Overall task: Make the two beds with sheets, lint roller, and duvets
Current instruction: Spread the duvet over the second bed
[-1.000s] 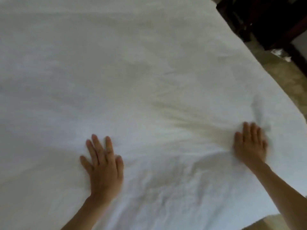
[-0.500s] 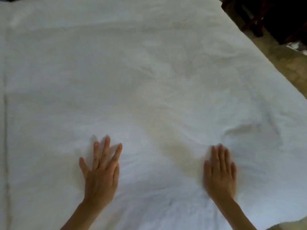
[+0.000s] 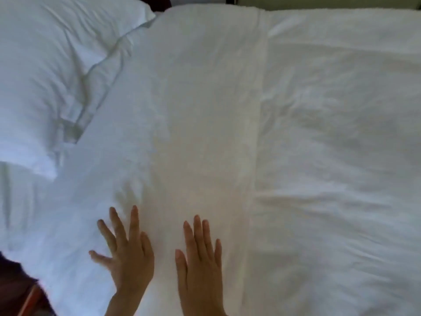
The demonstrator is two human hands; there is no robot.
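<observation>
Duvet: a white duvet (image 3: 330, 156) is spread over the bed and fills most of the view; soft creases are seen across its right part.
Band: a turned-back band (image 3: 205, 106) of the duvet is laid down the middle, from the far edge to the near edge.
Left hand: the left hand (image 3: 127, 258) is laid flat on the band's left side, fingers straight and spread wide; nothing is gripped.
Right hand: the right hand (image 3: 200, 258) is laid flat on the band just beside the left, fingers straight and close together; nothing is gripped.
Pillow: a white pillow (image 3: 45, 76) is seen at upper left, beside the band.
Floor: a dark patch of floor (image 3: 11, 281) is shown at lower left.
</observation>
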